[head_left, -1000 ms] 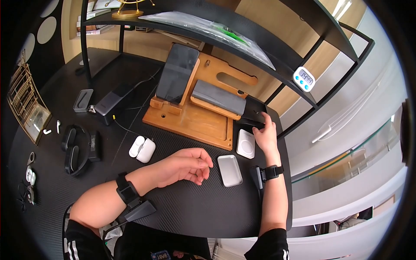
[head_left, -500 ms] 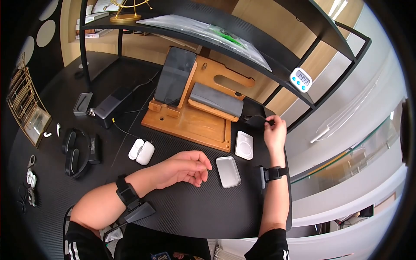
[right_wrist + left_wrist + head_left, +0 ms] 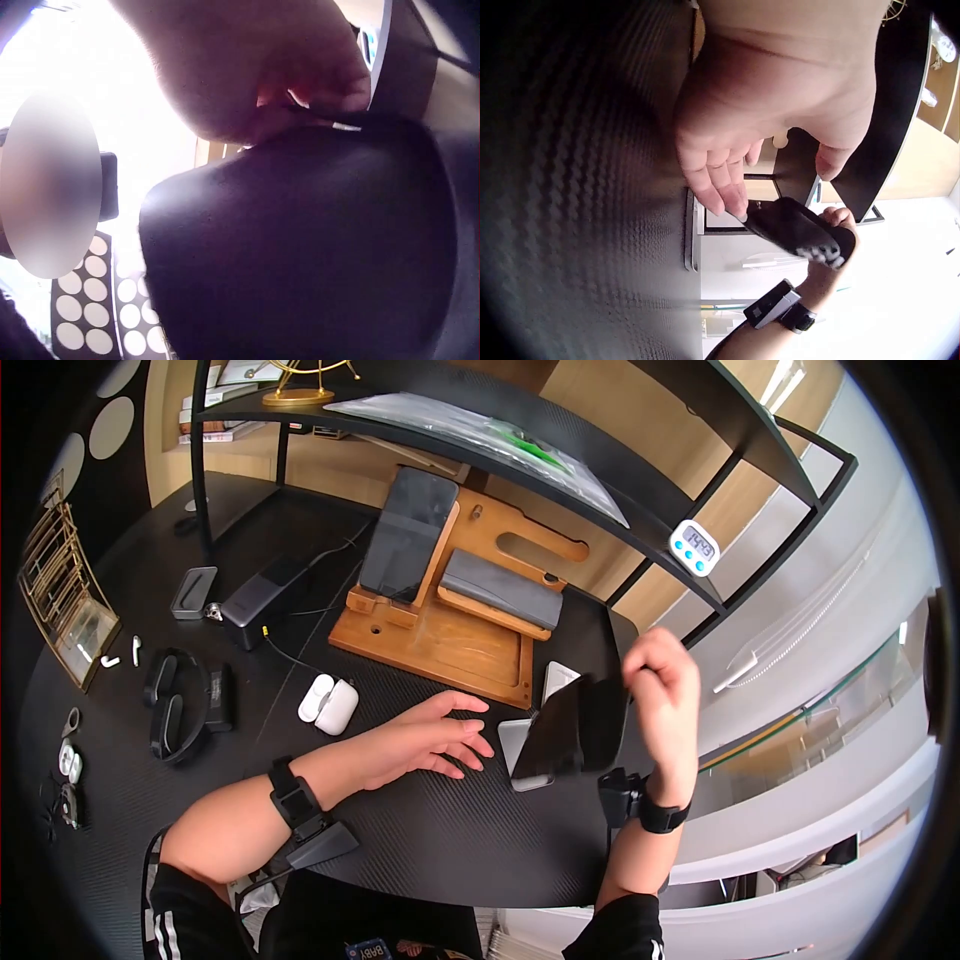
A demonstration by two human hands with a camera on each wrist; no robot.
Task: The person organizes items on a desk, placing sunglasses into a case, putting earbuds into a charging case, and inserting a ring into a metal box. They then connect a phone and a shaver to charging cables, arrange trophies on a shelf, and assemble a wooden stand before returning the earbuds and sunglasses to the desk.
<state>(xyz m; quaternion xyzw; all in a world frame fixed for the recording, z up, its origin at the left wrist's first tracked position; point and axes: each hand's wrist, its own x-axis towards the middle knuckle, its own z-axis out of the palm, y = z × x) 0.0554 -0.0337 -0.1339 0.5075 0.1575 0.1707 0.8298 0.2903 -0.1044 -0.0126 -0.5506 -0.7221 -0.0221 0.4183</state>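
right fingers hold a flat black item over the metal tin; left fingers spread

the right hand (image 3: 667,695) pinches the flat black item (image 3: 575,730) by its edge, with the fingers curled in against the thumb. the item hangs tilted over the right side of the black textured surface (image 3: 450,850). in the head view it covers much of the open metal tin (image 3: 511,742) and part of the white square case (image 3: 558,678); its outline is slightly blurred there. the right wrist view shows rounded corners and a smooth dark face, and the left wrist view shows pale marks near one end.

the left hand (image 3: 420,745) holds nothing. its fingers are loosely spread, thumb apart, just beside the tin, and the fingertips point toward the black item.

behind the tin stands a wooden stand (image 3: 440,650), with a smartphone (image 3: 408,535) propped upright at its left and a long grey case (image 3: 502,588) lying on its ledge. a white earbud case (image 3: 330,705), lid up, sits in front of the stand's left corner. farther left are a dark power bank (image 3: 262,595) and a black headband (image 3: 165,710). a white digital timer (image 3: 694,547) is on the edge of the black shelf (image 3: 650,535).
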